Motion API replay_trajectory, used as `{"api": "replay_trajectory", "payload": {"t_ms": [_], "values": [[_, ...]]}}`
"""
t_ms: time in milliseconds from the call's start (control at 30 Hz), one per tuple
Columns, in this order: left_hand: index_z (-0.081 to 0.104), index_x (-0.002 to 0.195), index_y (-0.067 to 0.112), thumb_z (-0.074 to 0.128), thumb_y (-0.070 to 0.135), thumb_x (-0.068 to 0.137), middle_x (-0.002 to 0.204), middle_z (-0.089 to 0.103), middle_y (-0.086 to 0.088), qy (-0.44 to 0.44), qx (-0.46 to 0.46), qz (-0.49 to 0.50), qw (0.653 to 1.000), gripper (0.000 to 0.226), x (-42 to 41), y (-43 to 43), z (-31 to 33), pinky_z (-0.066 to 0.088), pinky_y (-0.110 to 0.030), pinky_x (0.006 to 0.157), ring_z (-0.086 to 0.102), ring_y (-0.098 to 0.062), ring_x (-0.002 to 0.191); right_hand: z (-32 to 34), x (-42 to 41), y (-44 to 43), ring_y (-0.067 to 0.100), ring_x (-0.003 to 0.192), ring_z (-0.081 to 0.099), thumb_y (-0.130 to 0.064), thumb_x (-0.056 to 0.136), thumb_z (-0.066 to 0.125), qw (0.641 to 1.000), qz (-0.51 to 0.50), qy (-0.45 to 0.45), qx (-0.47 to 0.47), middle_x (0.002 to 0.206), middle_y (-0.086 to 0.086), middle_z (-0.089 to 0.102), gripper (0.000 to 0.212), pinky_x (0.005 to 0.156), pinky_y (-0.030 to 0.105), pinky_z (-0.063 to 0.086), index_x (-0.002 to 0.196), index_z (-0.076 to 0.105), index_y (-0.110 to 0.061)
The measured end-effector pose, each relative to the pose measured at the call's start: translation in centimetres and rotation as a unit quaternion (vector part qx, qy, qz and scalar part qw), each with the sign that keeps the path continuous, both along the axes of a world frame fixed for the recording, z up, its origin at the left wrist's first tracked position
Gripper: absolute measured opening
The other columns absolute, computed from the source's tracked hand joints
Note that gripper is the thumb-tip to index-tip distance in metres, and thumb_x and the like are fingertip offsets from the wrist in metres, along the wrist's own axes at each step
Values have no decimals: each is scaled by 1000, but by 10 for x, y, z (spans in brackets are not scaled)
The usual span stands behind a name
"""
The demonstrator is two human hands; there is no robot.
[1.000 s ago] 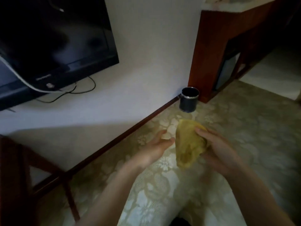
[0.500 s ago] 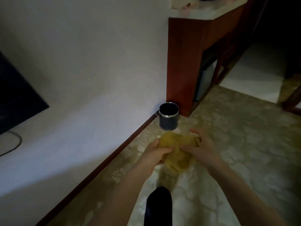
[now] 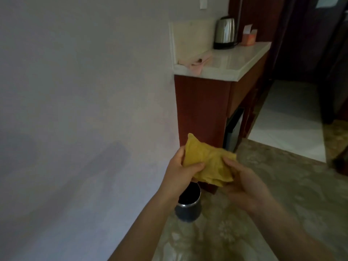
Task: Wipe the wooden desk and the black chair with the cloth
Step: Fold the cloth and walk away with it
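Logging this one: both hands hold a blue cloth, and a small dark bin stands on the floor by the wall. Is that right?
Not quite: the cloth is yellow, not blue. The head view shows the left hand and the right hand both gripping it, and the small dark bin does stand on the floor by the wall.

A pale wall (image 3: pixel 84 91) fills the left side. Against it stands a table (image 3: pixel 244 61) with reddish wooden sides and a pale stone top. On the top: a steel kettle (image 3: pixel 225 32) at the back, an orange box (image 3: pixel 249 37) just beside it, and a pink rag (image 3: pixel 195 65) at the near wall-side corner. A dark, metal-rimmed bin (image 3: pixel 188 210) stands on the patterned carpet (image 3: pixel 282 176), near the table's base. White flooring (image 3: pixel 288 125) lies beyond the carpet.
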State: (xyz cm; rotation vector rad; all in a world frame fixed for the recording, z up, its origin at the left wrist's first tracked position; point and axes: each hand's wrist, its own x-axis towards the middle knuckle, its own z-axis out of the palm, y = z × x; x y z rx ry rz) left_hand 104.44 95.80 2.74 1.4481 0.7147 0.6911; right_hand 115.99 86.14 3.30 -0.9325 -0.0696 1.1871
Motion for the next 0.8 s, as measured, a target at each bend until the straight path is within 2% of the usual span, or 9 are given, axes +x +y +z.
{"api": "replay_trajectory", "payload": {"t_ms": [67,133,267,333,433,533,600,700,800], "values": [[55,106,37,70,13,84,103,67,8,-11,21,-12,1000,36,44,31,6,54,-23,66,68,-9,89,4,54,35,24,101,66,-11,92,56,989,-14,-147,-6,112,6,69,31,84,44,54,123,57,-17],[54,109,37,68,16,86,106,66,8,-12,46,-17,999,34,88,56,10,56,-24,68,67,-8,91,17,109,69,21,104,63,-11,93,56,957,-12,-288,-11,113,1,67,34,88,43,52,125,55,-22],[54,117,42,58,28,93,102,67,19,-18,112,-8,993,28,184,105,20,51,-14,68,68,-2,87,49,231,150,13,97,63,-12,91,59,875,17,-484,21,105,-5,65,32,76,27,50,116,57,-30],[55,115,44,56,32,94,97,69,15,-10,142,26,989,25,227,127,30,50,-15,70,68,-4,84,68,284,191,9,91,64,-16,90,61,847,39,-529,49,104,-5,65,31,70,23,49,116,57,-32],[61,110,35,57,31,93,87,69,6,1,178,109,978,17,303,164,52,53,-30,78,64,-6,78,98,361,251,4,80,65,-19,90,62,811,88,-571,89,98,-4,64,34,62,15,50,119,54,-36],[62,99,28,57,25,93,79,65,3,0,184,155,971,8,360,198,75,49,-24,71,58,-4,68,115,414,303,8,84,63,-17,91,62,765,110,-622,122,97,-3,62,40,63,16,50,121,49,-39],[59,91,34,57,24,93,79,64,3,2,156,186,970,10,397,224,89,46,-15,64,57,-4,67,120,447,341,11,92,61,-16,90,62,738,100,-654,133,101,-4,61,41,73,22,51,122,48,-38],[63,101,30,58,28,92,93,66,4,21,99,212,972,10,431,256,92,47,-16,73,60,-7,81,111,483,386,15,101,58,-16,89,63,700,73,-699,126,106,-6,59,43,84,27,46,126,49,-31],[63,119,20,64,31,88,112,65,2,72,56,229,969,33,441,275,78,44,-16,75,60,-12,100,88,508,409,22,107,56,-18,89,62,636,100,-762,73,114,2,59,50,85,25,41,134,44,-29]]}}
